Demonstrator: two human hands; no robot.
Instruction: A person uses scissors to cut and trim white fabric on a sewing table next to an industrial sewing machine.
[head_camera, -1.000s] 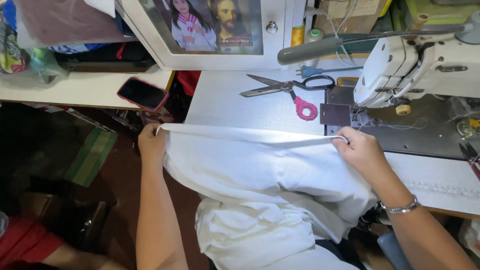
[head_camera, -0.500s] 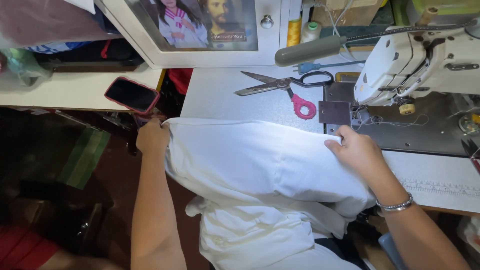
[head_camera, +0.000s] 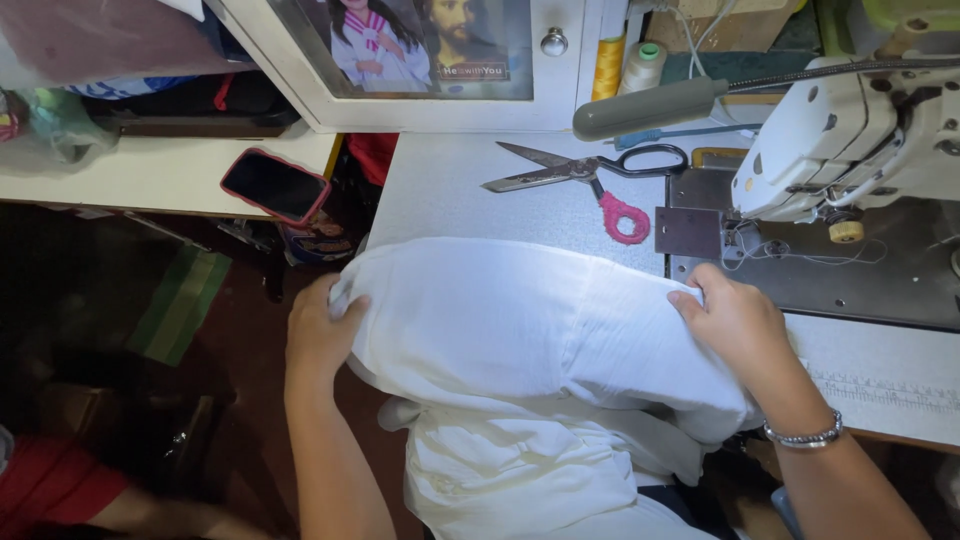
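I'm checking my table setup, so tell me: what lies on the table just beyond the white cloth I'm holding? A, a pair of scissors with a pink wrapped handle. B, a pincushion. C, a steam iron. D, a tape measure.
A: scissors with one handle wrapped in pink lie on the grey table, beyond the white cloth gripped by the left hand and right hand.

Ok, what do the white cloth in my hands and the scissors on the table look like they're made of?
White cloth: looks like thin woven fabric, maybe cotton, matte, with soft creases where the left hand and right hand grip it. Scissors: dull grey metal blades, one black handle loop, the other wrapped in pink, seemingly cord or cloth.
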